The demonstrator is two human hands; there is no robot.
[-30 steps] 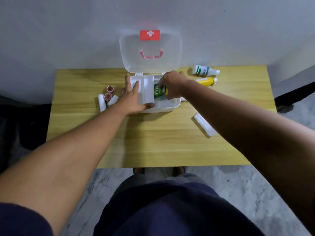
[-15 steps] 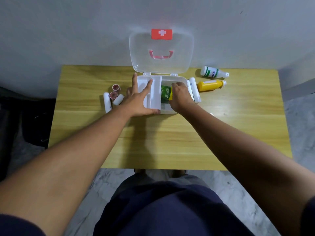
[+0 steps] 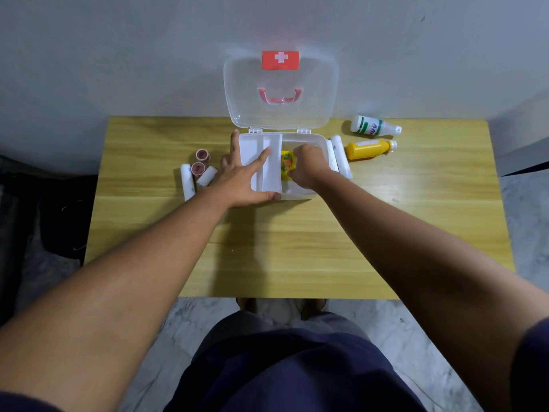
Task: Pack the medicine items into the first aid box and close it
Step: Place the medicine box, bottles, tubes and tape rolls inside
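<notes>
Yellow wood-grain counter (image 3: 267, 248) carries the first aid box (image 3: 297, 197), which stands open. My left hand (image 3: 243, 179) lies flat across the box's white inner tray (image 3: 267, 168), fingers straight and spread, thumb on the box's front edge. My right hand (image 3: 309, 171) reaches into the box's right part with fingers curled over a yellow printed pack (image 3: 287, 162). I cannot tell whether they grip it or only touch it.

The pack lies inside the box, just right of the tray, with its long axis running from me toward the lid. Which end leads is not legible. I judge it light and easily crushed, best taken by its long sides.

- **Left of the box:** white rolls (image 3: 187, 181) and pink tape rolls (image 3: 198, 168).
- **Right of the box:** a white tube (image 3: 341, 156) just beside it, then a yellow bottle (image 3: 370, 148) and a white bottle (image 3: 374, 127), both on their sides with caps pointing away from the box.
- **Behind the box:** the clear lid (image 3: 280, 114) stands raised.
</notes>
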